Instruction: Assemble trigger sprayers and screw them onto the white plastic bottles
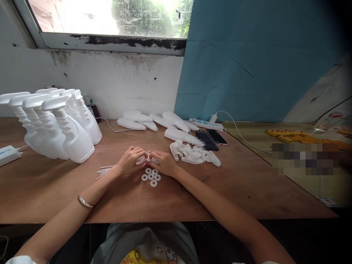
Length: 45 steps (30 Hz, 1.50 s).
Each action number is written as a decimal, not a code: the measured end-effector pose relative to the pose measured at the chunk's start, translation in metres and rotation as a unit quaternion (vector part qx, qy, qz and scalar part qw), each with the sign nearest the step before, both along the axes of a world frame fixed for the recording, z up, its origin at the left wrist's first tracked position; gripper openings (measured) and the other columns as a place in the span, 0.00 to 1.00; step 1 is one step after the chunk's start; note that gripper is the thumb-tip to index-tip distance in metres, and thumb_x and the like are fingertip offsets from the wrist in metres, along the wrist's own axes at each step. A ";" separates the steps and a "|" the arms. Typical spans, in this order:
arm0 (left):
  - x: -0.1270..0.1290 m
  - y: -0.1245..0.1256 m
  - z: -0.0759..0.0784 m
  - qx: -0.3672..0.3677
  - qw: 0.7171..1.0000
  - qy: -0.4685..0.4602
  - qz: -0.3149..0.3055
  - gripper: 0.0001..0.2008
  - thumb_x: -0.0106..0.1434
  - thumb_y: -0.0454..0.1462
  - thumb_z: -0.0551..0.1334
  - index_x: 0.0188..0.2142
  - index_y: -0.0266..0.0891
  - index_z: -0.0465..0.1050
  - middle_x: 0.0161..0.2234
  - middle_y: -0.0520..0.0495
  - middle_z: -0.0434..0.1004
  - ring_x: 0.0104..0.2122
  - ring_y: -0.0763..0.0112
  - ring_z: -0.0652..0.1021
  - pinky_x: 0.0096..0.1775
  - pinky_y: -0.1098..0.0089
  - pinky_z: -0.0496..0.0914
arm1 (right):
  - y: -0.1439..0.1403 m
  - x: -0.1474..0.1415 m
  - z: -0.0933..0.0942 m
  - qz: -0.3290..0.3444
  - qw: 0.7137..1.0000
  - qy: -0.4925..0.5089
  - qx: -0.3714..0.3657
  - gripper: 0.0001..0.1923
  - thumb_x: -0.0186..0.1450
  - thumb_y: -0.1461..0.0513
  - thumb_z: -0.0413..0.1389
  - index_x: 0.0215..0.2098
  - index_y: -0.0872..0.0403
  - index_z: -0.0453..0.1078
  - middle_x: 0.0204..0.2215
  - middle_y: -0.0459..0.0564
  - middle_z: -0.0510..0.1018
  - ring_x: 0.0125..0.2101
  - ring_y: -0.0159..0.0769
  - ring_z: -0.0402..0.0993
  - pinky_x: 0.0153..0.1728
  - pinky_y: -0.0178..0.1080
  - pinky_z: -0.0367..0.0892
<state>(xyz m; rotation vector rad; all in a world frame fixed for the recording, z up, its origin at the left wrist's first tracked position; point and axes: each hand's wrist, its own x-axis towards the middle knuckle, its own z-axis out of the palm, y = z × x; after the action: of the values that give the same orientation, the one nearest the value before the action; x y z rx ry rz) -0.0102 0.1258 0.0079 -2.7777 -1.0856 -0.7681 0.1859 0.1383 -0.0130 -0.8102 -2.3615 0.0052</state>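
My left hand (132,161) and my right hand (164,163) meet near the middle of the table, fingers curled inward and tips nearly touching. Small whitish, partly see-through plastic parts (142,160) show between and behind the fingers. What exactly each hand pinches is hidden by the fingers. Just in front of the hands, several flat white washers (151,176) lie in a loose cluster. Thin white tubes (103,171) stick out to the left of my left wrist. A heap of white trigger spray heads (191,153) lies to the right of my right hand.
White spray bottles with heads (75,137) stand grouped at the left. Headless white bottles (176,121) lie along the back. A power strip (206,124), a phone (217,136) and a cable lie at the back right. The brown table's (233,198) right edge adjoins another surface with yellow pieces (299,136).
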 end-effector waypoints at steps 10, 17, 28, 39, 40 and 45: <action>0.000 -0.004 0.002 0.009 1.000 -0.004 0.007 0.06 0.59 0.38 0.57 0.32 0.40 0.70 0.32 0.50 0.77 0.36 0.68 0.71 0.41 0.66 0.60 | -0.002 -0.001 -0.001 -0.026 0.999 -0.025 0.031 0.09 0.62 0.57 0.54 0.36 0.54 0.65 0.33 0.50 0.75 0.33 0.35 0.72 0.30 0.33 0.60; -0.004 -0.002 0.008 0.003 1.000 0.022 -0.022 0.09 0.62 0.40 0.55 0.33 0.41 0.72 0.33 0.50 0.77 0.36 0.68 0.70 0.39 0.67 0.61 | 0.000 0.002 0.002 0.008 0.999 -0.028 0.014 0.09 0.63 0.56 0.53 0.36 0.53 0.65 0.34 0.50 0.76 0.34 0.36 0.73 0.34 0.34 0.63; -0.004 0.000 0.010 0.052 0.993 0.094 -0.047 0.08 0.62 0.40 0.54 0.34 0.41 0.70 0.37 0.49 0.76 0.37 0.68 0.71 0.36 0.67 0.59 | 0.005 0.011 0.009 0.070 0.997 -0.040 0.005 0.06 0.62 0.59 0.55 0.36 0.53 0.67 0.34 0.48 0.77 0.33 0.35 0.73 0.32 0.34 0.64; -0.003 -0.002 0.002 0.029 0.998 0.063 -0.014 0.11 0.64 0.42 0.52 0.36 0.39 0.69 0.34 0.47 0.76 0.36 0.68 0.72 0.38 0.68 0.60 | 0.005 0.010 0.003 0.051 0.998 -0.022 0.011 0.07 0.64 0.57 0.52 0.37 0.52 0.66 0.34 0.48 0.77 0.32 0.34 0.73 0.31 0.33 0.63; -0.003 -0.002 0.002 0.027 0.998 0.063 -0.011 0.12 0.64 0.42 0.52 0.36 0.39 0.69 0.34 0.47 0.76 0.36 0.68 0.72 0.38 0.67 0.60 | 0.004 0.010 0.003 0.051 0.998 -0.025 0.014 0.08 0.64 0.57 0.52 0.37 0.52 0.66 0.34 0.48 0.77 0.32 0.34 0.73 0.31 0.33 0.63; -0.001 -0.004 0.001 0.015 0.999 0.047 -0.018 0.13 0.65 0.43 0.51 0.35 0.39 0.69 0.34 0.46 0.76 0.36 0.68 0.72 0.38 0.68 0.61 | 0.003 0.010 0.004 0.063 0.997 -0.040 0.018 0.08 0.65 0.57 0.50 0.37 0.51 0.68 0.32 0.47 0.77 0.31 0.33 0.73 0.30 0.32 0.62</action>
<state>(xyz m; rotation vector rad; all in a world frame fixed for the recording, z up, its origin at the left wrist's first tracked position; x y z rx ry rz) -0.0117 0.1214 0.0091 -2.7847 -1.0033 -0.6450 0.1962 0.1410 -0.0087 -0.6546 -2.4770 -0.0164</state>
